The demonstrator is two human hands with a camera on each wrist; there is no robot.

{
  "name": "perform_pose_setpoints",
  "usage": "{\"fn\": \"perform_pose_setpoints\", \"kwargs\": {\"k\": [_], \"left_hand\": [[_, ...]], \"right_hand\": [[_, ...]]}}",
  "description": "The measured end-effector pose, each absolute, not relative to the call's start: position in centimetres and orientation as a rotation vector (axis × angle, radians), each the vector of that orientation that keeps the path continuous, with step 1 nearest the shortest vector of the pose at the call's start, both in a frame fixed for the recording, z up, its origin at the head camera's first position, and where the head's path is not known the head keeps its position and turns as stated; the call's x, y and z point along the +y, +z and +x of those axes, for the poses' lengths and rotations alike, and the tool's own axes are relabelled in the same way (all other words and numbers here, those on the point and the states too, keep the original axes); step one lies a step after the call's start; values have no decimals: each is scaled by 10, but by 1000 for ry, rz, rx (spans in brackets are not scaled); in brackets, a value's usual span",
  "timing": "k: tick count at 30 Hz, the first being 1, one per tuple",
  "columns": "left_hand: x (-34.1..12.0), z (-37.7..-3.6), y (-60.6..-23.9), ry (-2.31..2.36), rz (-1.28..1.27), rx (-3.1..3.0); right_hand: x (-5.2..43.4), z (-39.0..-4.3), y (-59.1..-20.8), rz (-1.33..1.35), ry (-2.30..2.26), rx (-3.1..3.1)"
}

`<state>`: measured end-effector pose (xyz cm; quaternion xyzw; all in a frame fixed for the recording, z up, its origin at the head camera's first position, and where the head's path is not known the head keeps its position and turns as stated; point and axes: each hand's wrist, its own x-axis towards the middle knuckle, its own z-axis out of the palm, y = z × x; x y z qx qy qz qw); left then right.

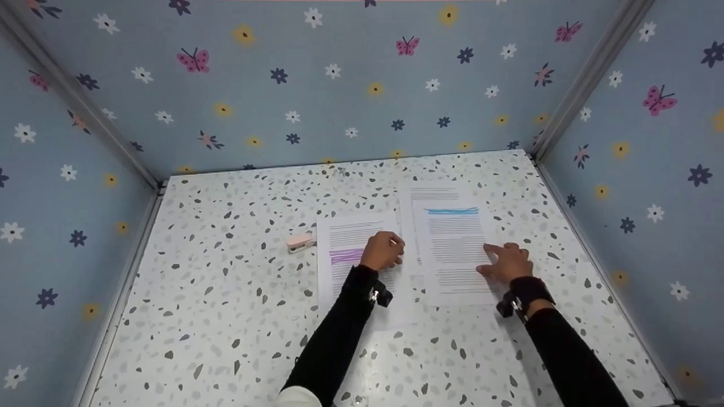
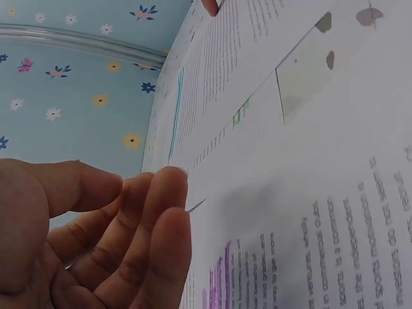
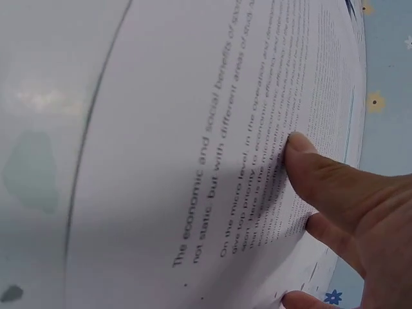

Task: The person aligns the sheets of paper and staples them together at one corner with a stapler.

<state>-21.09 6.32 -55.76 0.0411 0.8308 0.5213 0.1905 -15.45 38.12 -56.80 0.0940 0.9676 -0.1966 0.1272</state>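
Observation:
My left hand (image 1: 383,250) is over a printed sheet with purple highlighter strokes (image 1: 346,256). Its fingers and thumb are loosely bent, and nothing shows between them in the left wrist view. To the right lies a second printed sheet (image 1: 457,249) with a blue highlighted line near its top. My right hand (image 1: 509,262) is at this sheet's right side, thumb (image 3: 309,161) and fingertips resting on the paper. Partly hidden under the blue-marked sheet is another printed page (image 1: 408,198); a green mark (image 2: 239,112) shows along it in the left wrist view.
A small pink stapler (image 1: 300,242) lies left of the purple-marked sheet. The speckled white table (image 1: 226,316) is enclosed at the back and sides by blue panels (image 1: 339,102) with flowers and butterflies.

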Motion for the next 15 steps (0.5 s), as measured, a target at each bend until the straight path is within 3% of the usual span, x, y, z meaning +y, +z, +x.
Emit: {"fn": "perform_pose_setpoints", "kwargs": {"k": [15], "left_hand": [[105, -207, -556, 1392, 19, 2251]], "right_hand": [[391, -179, -546, 555, -899, 2755]]}}
